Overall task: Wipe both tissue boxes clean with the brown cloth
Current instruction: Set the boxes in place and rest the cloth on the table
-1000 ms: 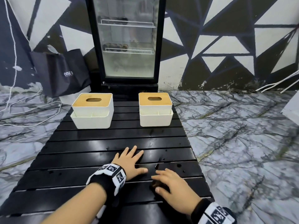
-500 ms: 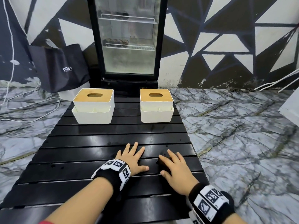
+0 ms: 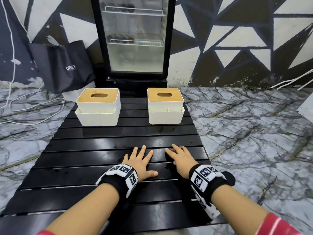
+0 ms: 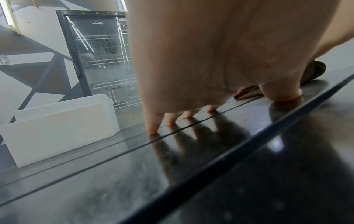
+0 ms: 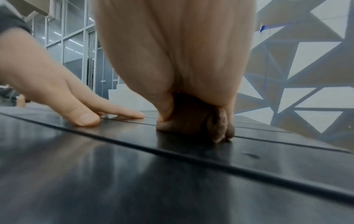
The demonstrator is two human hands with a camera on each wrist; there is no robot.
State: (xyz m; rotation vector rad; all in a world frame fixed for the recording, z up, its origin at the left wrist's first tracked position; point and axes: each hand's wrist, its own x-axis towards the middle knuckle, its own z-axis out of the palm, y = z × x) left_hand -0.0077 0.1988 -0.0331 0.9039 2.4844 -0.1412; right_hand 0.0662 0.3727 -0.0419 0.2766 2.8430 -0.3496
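Two white tissue boxes with wooden lids stand at the far end of the black slatted table (image 3: 88, 160): the left box (image 3: 98, 107) and the right box (image 3: 165, 107). My left hand (image 3: 140, 156) lies flat on the slats with its fingers spread and holds nothing. Just to its right, my right hand (image 3: 179, 153) covers the bunched brown cloth (image 5: 187, 121), with the thumb curled against the cloth's side. From the head camera the cloth is almost hidden under that hand. The left wrist view shows a brown edge of the cloth (image 4: 247, 92) and the left box (image 4: 57, 128).
A glass-door fridge (image 3: 135, 39) stands right behind the boxes. To the left, a dark bag (image 3: 64, 65) leans on the wall and white cables (image 3: 33, 106) lie on the marble floor. The table's right edge (image 3: 203, 150) runs close to my right hand.
My right hand has slid forward with the cloth under it and now lies level with my left hand. The left hand has stayed nearly still.
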